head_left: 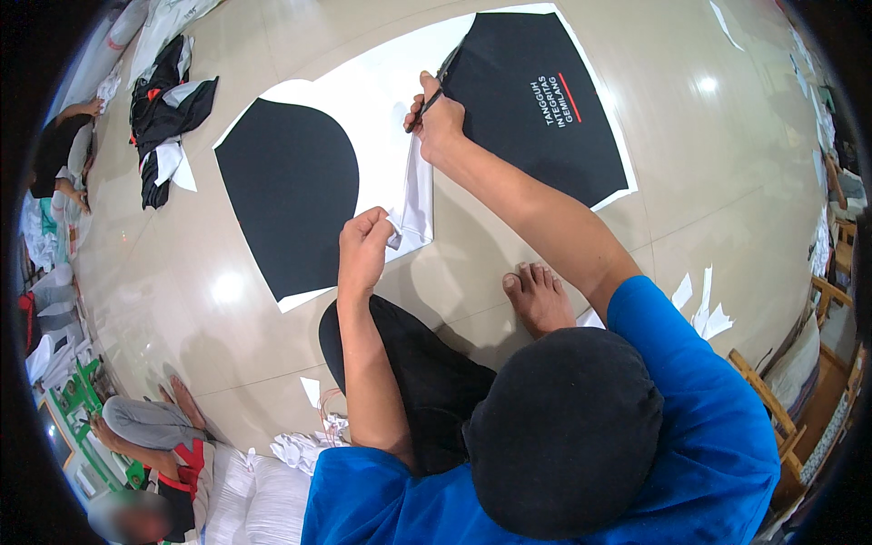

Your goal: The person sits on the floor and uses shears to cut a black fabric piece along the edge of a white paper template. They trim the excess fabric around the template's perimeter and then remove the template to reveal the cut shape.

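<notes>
A white fabric sheet [377,136] printed with two black panels lies spread on the floor. The left black panel [291,186] has a curved side; the right black panel [522,100] carries small white lettering and a red stripe. My right hand [441,120] is closed around the handles of a pair of scissors [446,69], whose blades point away along the left edge of the right panel. My left hand [365,243] pinches the near edge of the white fabric between the panels, where it is folded up. How far the blades are apart is too small to tell.
My bare foot [538,298] rests near the sheet. White scraps [707,313] lie to the right, by wooden furniture [786,431]. Far left is a heap of black garments [163,127]. One person [150,422] sits at lower left beside green equipment [82,391]; another [62,150] is at the left edge.
</notes>
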{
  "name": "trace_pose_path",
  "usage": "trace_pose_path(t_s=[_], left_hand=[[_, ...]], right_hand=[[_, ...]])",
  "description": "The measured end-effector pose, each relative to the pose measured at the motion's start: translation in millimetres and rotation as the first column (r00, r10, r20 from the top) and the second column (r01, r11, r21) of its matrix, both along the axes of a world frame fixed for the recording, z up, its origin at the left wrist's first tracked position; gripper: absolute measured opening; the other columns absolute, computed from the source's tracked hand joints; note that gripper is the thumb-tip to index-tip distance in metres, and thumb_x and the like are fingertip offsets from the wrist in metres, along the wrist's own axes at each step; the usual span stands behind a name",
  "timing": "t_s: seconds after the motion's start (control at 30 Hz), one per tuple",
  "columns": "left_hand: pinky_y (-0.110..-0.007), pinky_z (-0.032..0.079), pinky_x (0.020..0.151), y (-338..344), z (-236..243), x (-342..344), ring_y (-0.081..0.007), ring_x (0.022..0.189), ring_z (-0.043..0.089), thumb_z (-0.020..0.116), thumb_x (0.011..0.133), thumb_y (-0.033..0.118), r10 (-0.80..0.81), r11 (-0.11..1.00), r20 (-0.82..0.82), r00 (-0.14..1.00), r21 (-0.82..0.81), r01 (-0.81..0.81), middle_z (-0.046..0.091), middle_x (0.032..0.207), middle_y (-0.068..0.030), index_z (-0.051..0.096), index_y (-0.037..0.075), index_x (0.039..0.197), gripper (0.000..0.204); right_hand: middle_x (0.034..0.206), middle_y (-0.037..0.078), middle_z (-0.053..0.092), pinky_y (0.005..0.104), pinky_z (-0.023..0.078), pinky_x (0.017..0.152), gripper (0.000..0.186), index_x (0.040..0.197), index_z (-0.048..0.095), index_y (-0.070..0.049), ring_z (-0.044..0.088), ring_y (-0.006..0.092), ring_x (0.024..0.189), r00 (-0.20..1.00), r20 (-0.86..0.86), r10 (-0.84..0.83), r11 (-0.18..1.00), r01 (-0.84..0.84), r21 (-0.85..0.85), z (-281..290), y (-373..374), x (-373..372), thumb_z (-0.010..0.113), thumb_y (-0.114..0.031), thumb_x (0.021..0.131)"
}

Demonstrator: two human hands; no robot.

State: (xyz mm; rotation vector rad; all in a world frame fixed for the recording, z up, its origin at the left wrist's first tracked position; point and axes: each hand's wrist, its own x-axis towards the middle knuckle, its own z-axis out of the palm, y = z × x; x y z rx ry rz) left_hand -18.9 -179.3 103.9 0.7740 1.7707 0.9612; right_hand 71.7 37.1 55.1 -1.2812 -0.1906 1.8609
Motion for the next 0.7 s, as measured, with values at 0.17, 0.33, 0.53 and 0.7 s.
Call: trace_pose_path(t_s=[0.17, 0.33, 0.53, 0.7], left_hand=[[-0.031, 0.030, 0.060, 0.1, -0.3, 0.6, -0.0076, 0.064, 0.039, 0.061, 0.088, 0.016, -0.006, 1.000, -0.010, 1.000, -0.009, 0.006, 0.047, 0.064, 0.0045, 0.055, 0.002, 0.070, 0.023], [-0.031, 0.030, 0.060, 0.7, 0.1, 0.9, -0.0076, 0.064, 0.039, 0.061, 0.088, 0.016, -0.005, 1.000, -0.008, 1.000, -0.014, 0.005, 0.047, 0.064, 0.0044, 0.056, 0.002, 0.071, 0.023], [-0.031, 0.030, 0.060, -0.1, 0.3, -0.4, -0.0074, 0.064, 0.039, 0.061, 0.088, 0.016, -0.007, 1.000, 0.001, 1.000, -0.006, 0.007, 0.048, 0.064, 0.0042, 0.057, 0.002, 0.071, 0.023], [-0.031, 0.030, 0.060, 1.1, 3.3, 1.0, -0.0071, 0.064, 0.040, 0.061, 0.088, 0.016, -0.011, 1.000, -0.008, 1.000, -0.013, 0.011, 0.050, 0.064, 0.0039, 0.057, 0.001, 0.071, 0.024]], right_hand=[[0.073, 0.004, 0.055, 0.0357, 0.052, 0.057, 0.040, 0.085, 0.057, -0.009, 0.057, 0.0188, 0.059, 1.000, -0.008, -0.014, 1.000, 0.014, 0.005, -2.9, -1.7, -1.9, 0.078, -0.038, 0.102], [0.072, 0.004, 0.055, 0.0348, 0.051, 0.058, 0.040, 0.084, 0.056, -0.010, 0.056, 0.0181, 0.059, 1.000, -0.026, -0.002, 0.999, 0.004, 0.053, -10.0, -1.8, -4.6, 0.078, -0.038, 0.102], [0.071, 0.004, 0.054, 0.0351, 0.050, 0.057, 0.040, 0.083, 0.056, -0.010, 0.056, 0.0184, 0.058, 1.000, -0.025, -0.019, 0.999, 0.020, 0.042, -8.1, -0.8, -6.0, 0.078, -0.038, 0.101], [0.071, 0.005, 0.054, 0.0355, 0.050, 0.057, 0.042, 0.083, 0.057, -0.010, 0.056, 0.0192, 0.058, 0.998, -0.027, -0.053, 0.998, 0.053, 0.016, -2.8, 8.4, -2.0, 0.079, -0.041, 0.100]])
